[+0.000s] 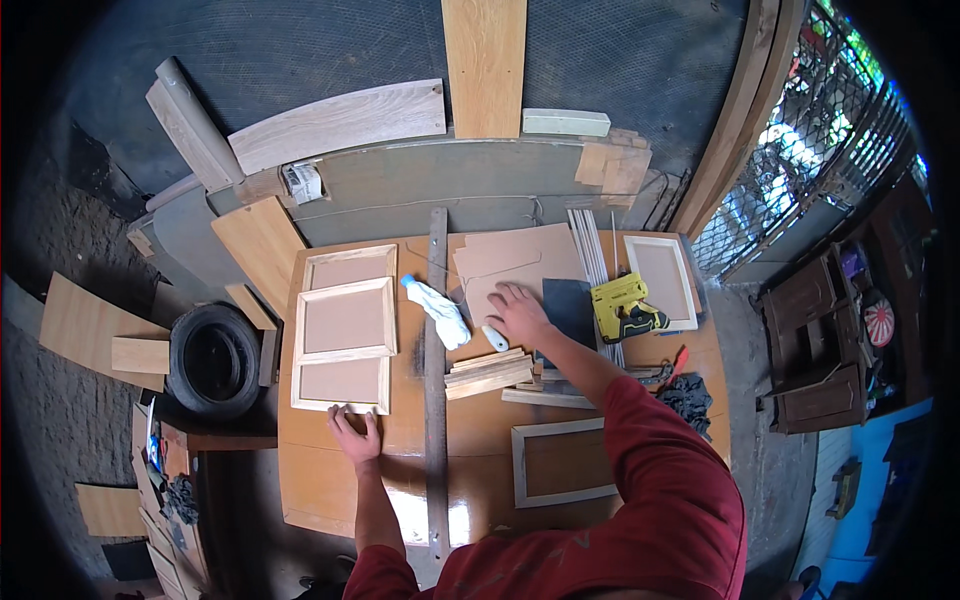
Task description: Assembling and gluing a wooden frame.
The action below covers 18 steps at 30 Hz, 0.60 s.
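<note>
A person in a red shirt leans over a wooden table (345, 480). Three overlapping wooden frames (345, 318) with brown panels lie along the table's left edge. The left hand (356, 437) touches the nearest frame's near rim, fingers bent; I cannot tell whether it pinches. The right hand (518, 312) lies spread, palm down, on brown sheets (530, 250) toward the far edge, just beside a white handle (495, 339). A yellow staple gun (622, 297) rests near the right edge.

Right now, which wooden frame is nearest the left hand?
The left trio's near-end frame: the left hand is at its lower rail; other frames lie farther.
</note>
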Available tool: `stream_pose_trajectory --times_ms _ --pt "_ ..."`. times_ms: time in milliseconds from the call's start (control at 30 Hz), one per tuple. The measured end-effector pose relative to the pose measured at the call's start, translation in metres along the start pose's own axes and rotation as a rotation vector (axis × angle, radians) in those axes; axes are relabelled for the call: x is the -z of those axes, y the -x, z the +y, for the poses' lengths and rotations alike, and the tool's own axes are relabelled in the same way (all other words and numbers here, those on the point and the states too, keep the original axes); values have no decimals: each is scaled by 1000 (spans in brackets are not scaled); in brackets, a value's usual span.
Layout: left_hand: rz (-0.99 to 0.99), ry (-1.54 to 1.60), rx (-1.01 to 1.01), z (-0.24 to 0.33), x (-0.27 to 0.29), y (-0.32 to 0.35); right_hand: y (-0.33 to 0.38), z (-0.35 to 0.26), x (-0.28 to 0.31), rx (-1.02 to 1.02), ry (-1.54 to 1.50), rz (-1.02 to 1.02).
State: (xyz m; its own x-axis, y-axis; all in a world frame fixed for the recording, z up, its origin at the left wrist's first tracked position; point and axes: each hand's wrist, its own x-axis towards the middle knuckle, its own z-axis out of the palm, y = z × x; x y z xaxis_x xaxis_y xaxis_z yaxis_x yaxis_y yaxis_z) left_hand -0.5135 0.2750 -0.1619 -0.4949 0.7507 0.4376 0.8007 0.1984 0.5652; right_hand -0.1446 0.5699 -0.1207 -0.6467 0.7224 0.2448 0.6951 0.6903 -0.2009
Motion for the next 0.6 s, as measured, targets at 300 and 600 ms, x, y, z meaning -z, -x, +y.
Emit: stream_pose_trajectory --times_ms 300,600 --pt "18 28 29 4 1 3 -44 -55 -14 -480 63 -275" --pt "40 87 51 8 8 4 -51 -56 -6 -254 98 -443"
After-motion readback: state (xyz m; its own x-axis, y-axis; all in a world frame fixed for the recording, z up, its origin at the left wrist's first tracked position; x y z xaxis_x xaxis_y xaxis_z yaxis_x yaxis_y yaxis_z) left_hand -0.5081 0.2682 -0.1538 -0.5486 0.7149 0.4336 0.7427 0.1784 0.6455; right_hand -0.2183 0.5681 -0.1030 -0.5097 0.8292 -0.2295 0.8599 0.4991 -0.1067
